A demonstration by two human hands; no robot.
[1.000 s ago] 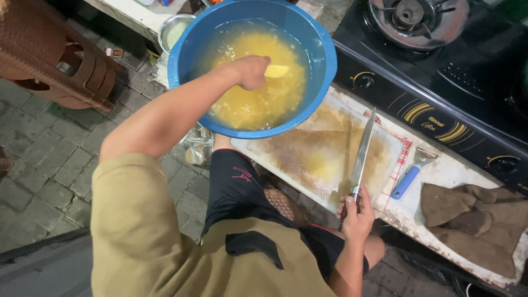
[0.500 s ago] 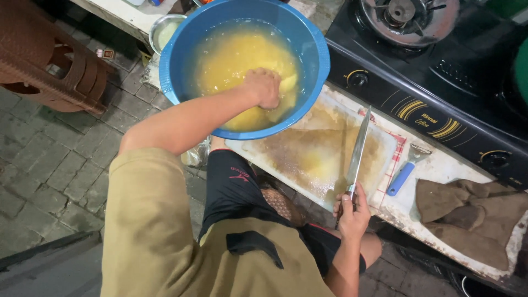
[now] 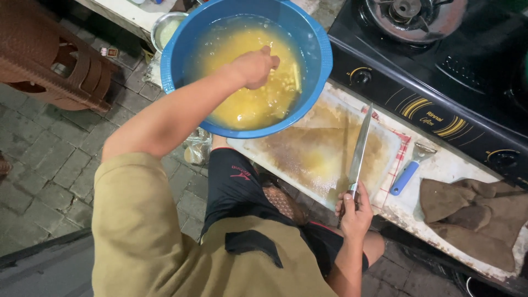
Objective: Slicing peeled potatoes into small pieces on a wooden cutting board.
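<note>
A large round blue basin [image 3: 181,66] sits at the counter's edge, holding cloudy yellow liquid with pale pieces floating in it. The left hand [image 3: 254,67] is curled over the liquid near the basin's middle, fingers bent down toward the pieces. A long kitchen knife [image 3: 360,148] with a narrow steel blade lies along a stained, yellowish cutting board [image 3: 313,159] just beside the basin, its tip pointing away from the person. The right hand [image 3: 356,212] grips the knife's handle at the board's near edge.
</note>
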